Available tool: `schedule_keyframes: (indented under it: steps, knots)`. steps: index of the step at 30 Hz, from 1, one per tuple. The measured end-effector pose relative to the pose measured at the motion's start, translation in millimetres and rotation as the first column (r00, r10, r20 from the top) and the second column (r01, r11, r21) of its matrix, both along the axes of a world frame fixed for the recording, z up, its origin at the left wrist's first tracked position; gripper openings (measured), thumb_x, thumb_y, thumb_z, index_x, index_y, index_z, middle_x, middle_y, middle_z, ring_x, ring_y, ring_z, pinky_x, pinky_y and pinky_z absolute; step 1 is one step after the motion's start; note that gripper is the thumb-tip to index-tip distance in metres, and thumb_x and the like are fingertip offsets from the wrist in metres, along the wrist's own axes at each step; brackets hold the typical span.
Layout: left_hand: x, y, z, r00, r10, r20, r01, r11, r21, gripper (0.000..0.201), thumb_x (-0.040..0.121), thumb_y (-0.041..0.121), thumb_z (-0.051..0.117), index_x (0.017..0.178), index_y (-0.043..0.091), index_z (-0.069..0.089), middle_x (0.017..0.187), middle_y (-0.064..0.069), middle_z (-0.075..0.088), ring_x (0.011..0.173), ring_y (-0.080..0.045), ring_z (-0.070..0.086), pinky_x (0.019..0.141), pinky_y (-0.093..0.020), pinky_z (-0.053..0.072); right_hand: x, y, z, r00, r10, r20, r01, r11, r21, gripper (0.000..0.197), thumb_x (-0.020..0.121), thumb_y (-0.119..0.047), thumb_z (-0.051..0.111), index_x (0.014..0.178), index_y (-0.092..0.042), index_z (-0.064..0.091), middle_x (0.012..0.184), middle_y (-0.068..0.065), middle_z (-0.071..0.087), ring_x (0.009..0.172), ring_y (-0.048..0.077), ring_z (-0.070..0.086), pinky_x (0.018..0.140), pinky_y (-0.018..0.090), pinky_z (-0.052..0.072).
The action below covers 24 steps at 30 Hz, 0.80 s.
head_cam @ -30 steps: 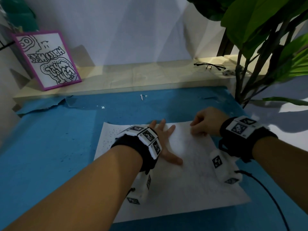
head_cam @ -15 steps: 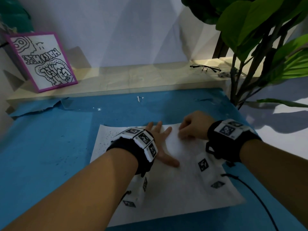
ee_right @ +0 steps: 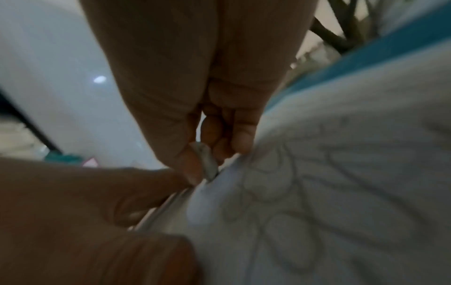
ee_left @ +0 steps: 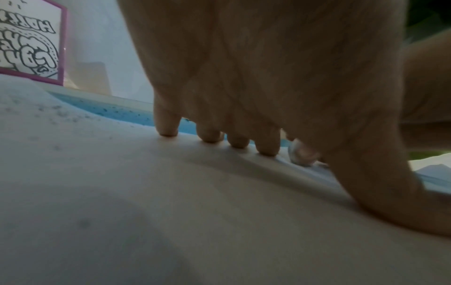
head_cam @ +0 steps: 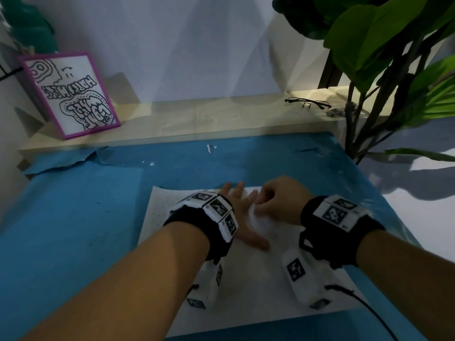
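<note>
A white sheet of paper (head_cam: 258, 279) lies on the blue table cover (head_cam: 73, 205). My left hand (head_cam: 243, 217) lies flat on the sheet with straight, spread fingers, and in the left wrist view its fingertips (ee_left: 168, 131) press near the far edge of the paper (ee_left: 171, 212). My right hand (head_cam: 266, 205) is curled just right of the left fingers. In the right wrist view the right hand (ee_right: 219, 160) pinches a raised fold of the paper (ee_right: 329, 183) between thumb and fingers. Faint drawn lines show on that raised part.
A pale wooden ledge (head_cam: 197, 119) runs behind the table. On it lean a purple-framed drawing (head_cam: 71, 94) at the left and lie glasses (head_cam: 307, 103) at the right. A large-leafed plant (head_cam: 381, 57) stands at the far right. A black cable (head_cam: 364, 306) trails from my right wrist.
My right hand has moved left, close to the left hand's fingers, drawing the paper's far right part with it. The left hand has stayed flat on the sheet.
</note>
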State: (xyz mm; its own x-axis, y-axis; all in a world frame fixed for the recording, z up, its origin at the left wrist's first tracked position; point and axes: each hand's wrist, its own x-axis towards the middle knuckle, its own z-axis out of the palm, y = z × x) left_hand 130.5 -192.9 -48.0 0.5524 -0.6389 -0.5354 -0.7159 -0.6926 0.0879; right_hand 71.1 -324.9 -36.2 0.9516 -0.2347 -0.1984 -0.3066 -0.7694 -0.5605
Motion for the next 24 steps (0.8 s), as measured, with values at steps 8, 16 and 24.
schedule_keyframes:
  steps: [8,16,24]
  knots:
    - [-8.5,0.5,0.7,1.0,-0.019,0.024,0.018,0.999,0.04,0.112,0.074,0.08,0.047,0.149,0.028,-0.017,0.156,0.003,-0.026,0.145,-0.024,-0.017,0.111,-0.061,0.0,-36.7,-23.6,-26.1,0.723,-0.688,0.068,0.392,0.489,0.779,0.018,0.08,-0.014,0.072,0.088,0.0,0.064,0.076,0.009,0.065,0.056,0.016,0.057,0.053,0.028,0.05]
    - [-54.9,-35.8,8.2,0.928,-0.361,0.086,0.366,0.929,-0.047,0.06,0.103,0.03,0.024,0.151,0.024,-0.012,0.16,0.001,-0.012,0.147,-0.017,-0.001,0.116,-0.05,0.009,-44.3,-26.4,-47.4,0.507,-0.855,0.111,0.318,0.305,0.898,0.007,0.086,-0.012,0.065,0.083,-0.011,0.059,0.058,0.003,0.049,0.051,0.015,0.046,0.05,0.027,0.042]
    - [-8.1,-27.2,9.0,0.943,-0.087,0.32,0.095,0.995,-0.007,0.063,0.099,0.049,0.017,0.152,0.017,0.008,0.16,-0.005,-0.003,0.147,-0.022,0.002,0.115,-0.043,0.013,-41.0,-24.8,-50.8,0.543,-0.822,0.169,0.381,0.421,0.823,0.008,0.086,-0.016,0.063,0.081,-0.018,0.058,0.056,0.0,0.052,0.049,0.015,0.048,0.054,0.031,0.043]
